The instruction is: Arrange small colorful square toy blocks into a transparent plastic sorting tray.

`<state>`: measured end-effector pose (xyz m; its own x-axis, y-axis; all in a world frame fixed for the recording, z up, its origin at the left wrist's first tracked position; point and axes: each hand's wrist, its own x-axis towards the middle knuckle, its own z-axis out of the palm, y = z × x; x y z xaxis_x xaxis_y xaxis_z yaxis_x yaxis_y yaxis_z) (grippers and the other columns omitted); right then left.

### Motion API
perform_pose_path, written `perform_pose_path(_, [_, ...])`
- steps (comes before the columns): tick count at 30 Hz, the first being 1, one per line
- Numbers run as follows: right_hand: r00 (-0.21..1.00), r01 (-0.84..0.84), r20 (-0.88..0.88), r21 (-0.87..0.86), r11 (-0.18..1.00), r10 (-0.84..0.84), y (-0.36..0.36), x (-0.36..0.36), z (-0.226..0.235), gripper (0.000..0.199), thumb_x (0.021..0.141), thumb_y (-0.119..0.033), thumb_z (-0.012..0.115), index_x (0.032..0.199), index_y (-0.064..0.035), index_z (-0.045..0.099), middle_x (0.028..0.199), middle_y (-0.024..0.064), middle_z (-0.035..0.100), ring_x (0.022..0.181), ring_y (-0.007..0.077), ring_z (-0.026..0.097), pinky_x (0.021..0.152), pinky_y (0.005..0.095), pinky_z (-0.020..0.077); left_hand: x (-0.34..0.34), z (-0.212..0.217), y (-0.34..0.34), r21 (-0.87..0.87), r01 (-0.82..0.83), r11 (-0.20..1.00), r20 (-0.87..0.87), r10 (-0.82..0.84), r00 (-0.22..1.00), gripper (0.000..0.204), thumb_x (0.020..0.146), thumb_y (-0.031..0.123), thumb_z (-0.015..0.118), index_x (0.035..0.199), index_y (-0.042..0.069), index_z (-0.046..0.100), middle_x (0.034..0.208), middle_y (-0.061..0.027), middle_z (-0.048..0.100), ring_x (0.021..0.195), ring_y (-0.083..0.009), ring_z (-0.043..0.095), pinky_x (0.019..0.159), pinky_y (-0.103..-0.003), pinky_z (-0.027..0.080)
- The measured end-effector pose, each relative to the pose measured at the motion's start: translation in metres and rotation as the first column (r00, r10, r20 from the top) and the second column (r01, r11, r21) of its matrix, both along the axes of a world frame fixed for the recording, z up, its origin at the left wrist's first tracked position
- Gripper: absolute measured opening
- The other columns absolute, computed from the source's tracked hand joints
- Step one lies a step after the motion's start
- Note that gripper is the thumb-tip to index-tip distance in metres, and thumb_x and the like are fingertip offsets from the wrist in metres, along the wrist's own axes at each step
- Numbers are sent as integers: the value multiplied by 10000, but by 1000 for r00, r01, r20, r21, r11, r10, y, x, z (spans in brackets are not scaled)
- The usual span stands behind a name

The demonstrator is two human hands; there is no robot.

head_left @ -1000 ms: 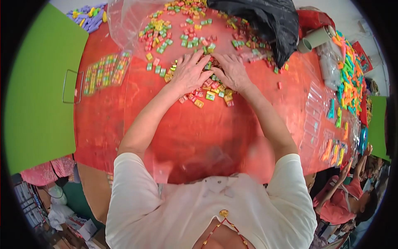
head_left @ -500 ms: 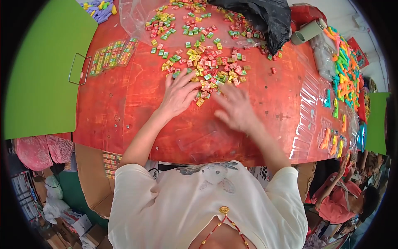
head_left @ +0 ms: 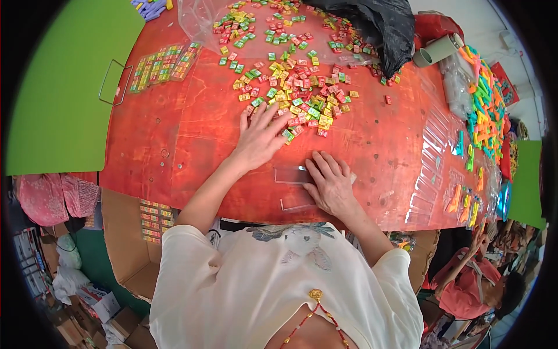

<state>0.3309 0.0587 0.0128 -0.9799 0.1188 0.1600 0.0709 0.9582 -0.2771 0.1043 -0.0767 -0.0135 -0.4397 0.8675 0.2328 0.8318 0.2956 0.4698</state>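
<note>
A loose pile of small red, yellow and green blocks [head_left: 302,93] lies on the red tabletop in front of me. My left hand [head_left: 261,136] rests at the near left edge of this pile, fingers spread and their tips touching a few blocks. Nearer to me, my right hand [head_left: 332,183] lies flat with fingers apart over the right part of a transparent plastic tray [head_left: 288,176]. Part of that tray is hidden under the hand, and no blocks show in the visible part.
Filled block trays [head_left: 165,65] lie at the far left beside a green board [head_left: 64,87]. A black plastic bag [head_left: 383,29] sits at the back. Colourful plastic pieces [head_left: 485,110] are heaped on the right, near an empty transparent tray [head_left: 430,166]. A cardboard box [head_left: 125,244] stands below the table's left edge.
My right hand has drawn back from the pile toward me and now rests on the transparent tray. My left hand stays at the pile's edge; a few near blocks have shifted.
</note>
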Motion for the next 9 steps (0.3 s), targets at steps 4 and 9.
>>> perform_pose_path(4, [999, 6, -39, -70, 998, -8, 6, -5, 7, 442, 866, -200, 711, 1276, -65, 621, 1413, 143, 533, 1319, 312, 488, 1048, 491, 374, -22, 6, -14, 395, -144, 907, 463, -61, 884, 462, 965, 174, 575, 1408, 52, 527, 1441, -179, 523, 1395, -333, 432, 1158, -493, 275])
perform_pose_path(9, [986, -82, -145, 8, 997, 82, 6, -71, 11, 491, 866, -159, 710, 1336, -117, 577, 1472, 139, 474, 1319, 306, 488, 1041, 487, 382, -36, -3, -19, 10, -29, 1000, -76, 30, 997, 496, 913, 111, 613, 1403, 102, 542, 1473, -180, 490, 1426, -324, 385, 1184, -487, 256])
